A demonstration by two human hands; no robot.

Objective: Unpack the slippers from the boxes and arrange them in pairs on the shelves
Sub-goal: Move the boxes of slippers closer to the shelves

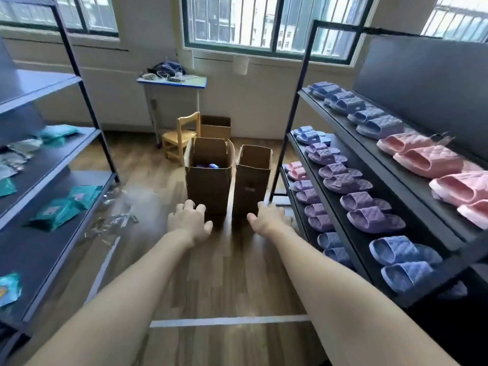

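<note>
Far left there's a dark shelf rack (52,159) with teal packets (56,212) scattered on it. Then the left hand (190,220), fingers spread and loose, holding nothing, stretched out low in front of the left box (208,180). Can't tell if the fingertips actually touch the cardboard. That box stands open on the wooden floor (224,273), and you can just see something blue-purple (208,165) down inside. The right box (252,180) stands just beside it, flaps up. The right hand (266,217) is flat-fingered and holds nothing either, by that box's lower right corner. On the right, the slipper rack (422,223) is already lined with pairs: blue slippers (343,101), pink slippers (427,157), purple slippers (369,212).
</note>
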